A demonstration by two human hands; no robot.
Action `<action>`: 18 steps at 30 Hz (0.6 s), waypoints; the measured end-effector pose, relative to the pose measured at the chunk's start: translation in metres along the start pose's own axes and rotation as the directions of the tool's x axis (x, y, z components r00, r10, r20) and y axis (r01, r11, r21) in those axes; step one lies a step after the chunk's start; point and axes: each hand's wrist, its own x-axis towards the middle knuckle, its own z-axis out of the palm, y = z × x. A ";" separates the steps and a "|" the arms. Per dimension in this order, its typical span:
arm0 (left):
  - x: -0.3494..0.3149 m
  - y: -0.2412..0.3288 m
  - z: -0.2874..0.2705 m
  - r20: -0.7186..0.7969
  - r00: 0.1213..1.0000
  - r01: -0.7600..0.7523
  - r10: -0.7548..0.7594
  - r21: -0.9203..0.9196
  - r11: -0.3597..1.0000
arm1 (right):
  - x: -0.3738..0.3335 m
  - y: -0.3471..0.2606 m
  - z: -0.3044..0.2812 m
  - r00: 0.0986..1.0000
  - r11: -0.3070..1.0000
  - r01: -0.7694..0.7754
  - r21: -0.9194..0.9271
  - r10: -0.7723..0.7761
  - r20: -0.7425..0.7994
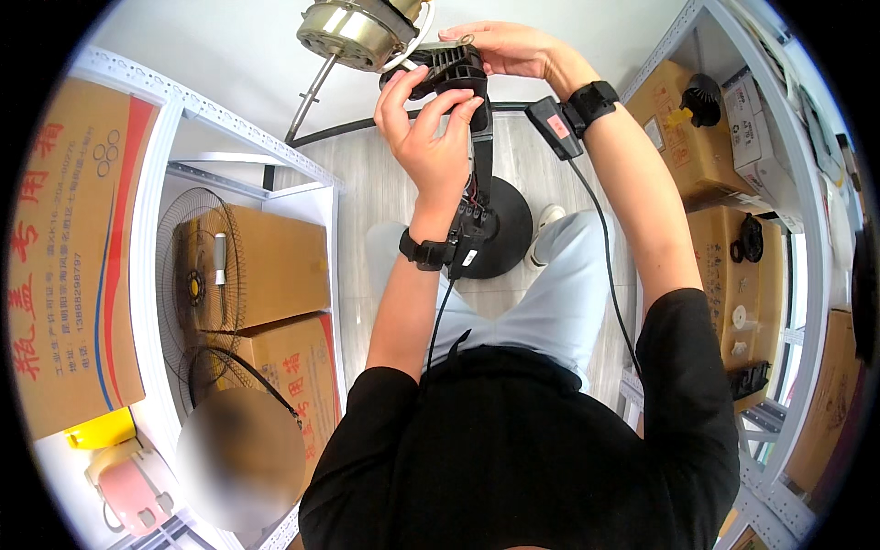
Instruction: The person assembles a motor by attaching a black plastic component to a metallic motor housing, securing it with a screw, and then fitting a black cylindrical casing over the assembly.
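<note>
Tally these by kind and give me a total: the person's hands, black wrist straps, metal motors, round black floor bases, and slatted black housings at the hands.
Hands: 2 (left hand, right hand)
Black wrist straps: 2
Metal motor: 1
Round black floor base: 1
Slatted black housing: 1
Total: 7

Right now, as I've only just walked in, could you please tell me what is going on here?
A person is working with both bare hands on what looks like a stand fan. The left hand has its fingers at the black housing atop the stand, and the right hand is at its far side. The bare motor is next to the housing, its shaft pointing down and left. A wire guard stands apart on the left shelf.
</note>
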 end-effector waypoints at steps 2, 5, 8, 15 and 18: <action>-0.001 0.000 -0.001 -0.002 1.000 -0.004 0.004 0.013 1.000 | 0.007 0.004 -0.022 0.985 0.999 0.043 0.025 -0.047 0.164; -0.002 -0.001 -0.002 -0.011 1.000 0.014 -0.014 0.015 1.000 | 0.006 0.004 -0.026 0.957 0.996 0.077 0.041 -0.085 0.277; -0.002 0.000 -0.003 -0.014 0.999 0.029 -0.029 0.009 1.000 | 0.007 0.009 -0.022 0.963 0.996 0.050 0.070 -0.067 0.260; -0.001 0.000 -0.001 -0.002 1.000 0.018 -0.018 0.010 1.000 | 0.020 0.025 -0.042 0.962 0.988 0.097 0.123 -0.125 0.243; -0.003 -0.001 -0.005 -0.007 1.000 0.019 -0.019 0.028 0.999 | -0.001 -0.009 0.001 0.995 0.968 0.008 0.252 -0.033 0.094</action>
